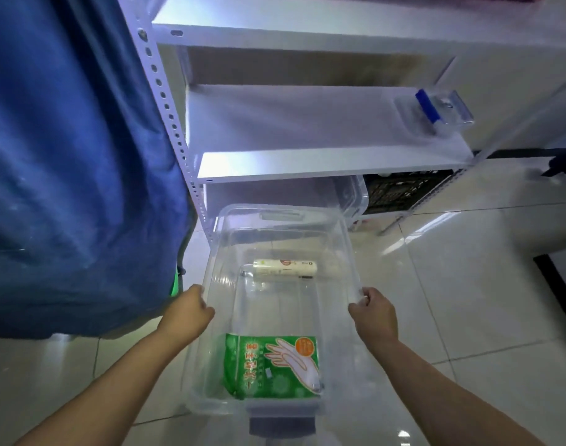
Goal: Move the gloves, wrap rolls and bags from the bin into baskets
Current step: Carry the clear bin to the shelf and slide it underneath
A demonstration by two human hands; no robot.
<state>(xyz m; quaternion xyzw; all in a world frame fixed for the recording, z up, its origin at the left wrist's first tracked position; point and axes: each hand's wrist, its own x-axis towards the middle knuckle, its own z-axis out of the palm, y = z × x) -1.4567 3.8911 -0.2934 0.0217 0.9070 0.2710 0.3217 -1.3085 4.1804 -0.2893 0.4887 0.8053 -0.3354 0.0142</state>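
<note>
Nearest me, a flat green pack of disposable gloves (272, 366) with a hand drawn on its label lies on the floor of the clear rectangular plastic bin (346, 239), at the end closest to my body. My left hand (186, 312) grips the bin's left rim with its fingers curled around the edge, and my right hand (373, 312) grips the right rim the same way, fingers hooked over the lip. Further in, a white wrap roll (284, 267) lies crosswise near the bin's far end, well apart from the gloves. The bin sits over a glossy pale tiled floor (468, 300). Beyond it stands a white metal shelving rack (307, 123); a second clear tub (352, 191) and a black slatted crate (403, 191) sit under its lowest shelf. A blue cloth (66, 156) hangs at my left.
</note>
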